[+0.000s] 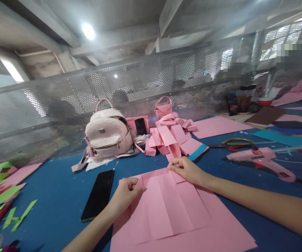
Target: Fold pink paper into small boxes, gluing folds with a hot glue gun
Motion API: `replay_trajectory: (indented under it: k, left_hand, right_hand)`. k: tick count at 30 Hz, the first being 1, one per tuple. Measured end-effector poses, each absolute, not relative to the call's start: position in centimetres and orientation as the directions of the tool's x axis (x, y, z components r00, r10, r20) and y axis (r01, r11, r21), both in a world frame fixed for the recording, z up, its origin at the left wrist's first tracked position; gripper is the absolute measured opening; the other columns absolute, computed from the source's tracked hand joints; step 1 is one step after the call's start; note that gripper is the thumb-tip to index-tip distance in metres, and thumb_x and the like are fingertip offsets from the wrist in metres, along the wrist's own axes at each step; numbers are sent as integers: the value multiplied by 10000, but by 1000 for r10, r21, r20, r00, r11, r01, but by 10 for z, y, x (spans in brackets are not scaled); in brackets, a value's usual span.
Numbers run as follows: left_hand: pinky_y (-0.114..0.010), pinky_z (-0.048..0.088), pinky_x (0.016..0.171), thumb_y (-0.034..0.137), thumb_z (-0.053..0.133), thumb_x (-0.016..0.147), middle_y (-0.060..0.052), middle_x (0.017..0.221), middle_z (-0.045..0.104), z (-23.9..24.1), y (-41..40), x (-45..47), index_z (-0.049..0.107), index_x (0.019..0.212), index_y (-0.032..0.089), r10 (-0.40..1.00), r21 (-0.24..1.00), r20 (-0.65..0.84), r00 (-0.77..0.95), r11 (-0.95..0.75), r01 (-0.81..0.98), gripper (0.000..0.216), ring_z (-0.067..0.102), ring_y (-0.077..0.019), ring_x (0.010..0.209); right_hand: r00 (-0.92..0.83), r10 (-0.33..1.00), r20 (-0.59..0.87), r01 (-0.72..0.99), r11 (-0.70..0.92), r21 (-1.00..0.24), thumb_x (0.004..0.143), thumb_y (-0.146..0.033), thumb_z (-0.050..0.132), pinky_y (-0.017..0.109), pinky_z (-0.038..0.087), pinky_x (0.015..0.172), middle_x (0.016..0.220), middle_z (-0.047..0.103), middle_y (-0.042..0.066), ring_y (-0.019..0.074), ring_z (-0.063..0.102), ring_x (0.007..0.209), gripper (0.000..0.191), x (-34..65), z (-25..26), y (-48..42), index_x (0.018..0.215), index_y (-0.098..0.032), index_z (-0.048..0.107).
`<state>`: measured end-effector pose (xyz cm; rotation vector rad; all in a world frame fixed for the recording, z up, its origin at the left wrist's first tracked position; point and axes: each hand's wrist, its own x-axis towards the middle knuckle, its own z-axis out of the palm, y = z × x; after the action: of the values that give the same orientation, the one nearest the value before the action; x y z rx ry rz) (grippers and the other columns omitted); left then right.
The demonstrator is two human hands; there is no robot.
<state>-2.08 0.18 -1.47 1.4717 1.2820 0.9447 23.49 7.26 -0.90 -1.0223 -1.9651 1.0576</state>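
Observation:
A creased sheet of pink paper [164, 206] lies over larger pink sheets [227, 231] right in front of me. My left hand [128, 194] pinches its upper left corner, thumb on top and fingers curled at the edge. At the upper right edge, my right hand [182, 169] has its fingers closed on the same sheet. Vertical fold lines run down the middle of the paper. Just beyond my right hand sits a heap of folded pink paper pieces [166, 138], with a small pink paper bag [163, 110] on top.
A black phone [98, 194] lies left of the sheets, below a cream backpack [109, 134]. On the right are a pink glue gun [263, 159] and scissors [235, 143]. Green paper strips [19, 217] lie left. A perforated metal panel [145, 77] stands behind.

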Motion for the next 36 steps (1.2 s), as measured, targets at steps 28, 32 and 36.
replay_trajectory:
  k: [28,32,36]
  left_hand:
    - [-311,536,674,399,788,684,-53,806,745,-18,10,-31,707,987,134,992,998,-57,112,54,27,411,696,-234,718]
    - [-346,540,818,273,803,660,-89,1055,725,-18,11,-27,619,1185,172,992,1000,20,123,-22,13,565,681,-262,945]
    - [-359,531,856,246,794,657,-98,1080,714,-19,13,-26,575,1242,176,994,996,43,96,-50,77,628,669,-262,973]
  right_hand:
    - [-503,848,166,218,311,-925,794,-464,659,325,472,760,936,687,58,240,632,873,341,237,-20,79,967,-171,638]
    - [-474,856,208,234,351,-907,801,-434,646,339,467,804,971,675,63,251,622,921,298,235,-19,78,937,-170,652]
    - [-451,864,224,241,359,-902,802,-440,643,330,468,781,942,670,52,239,619,875,288,236,-19,80,924,-179,649]
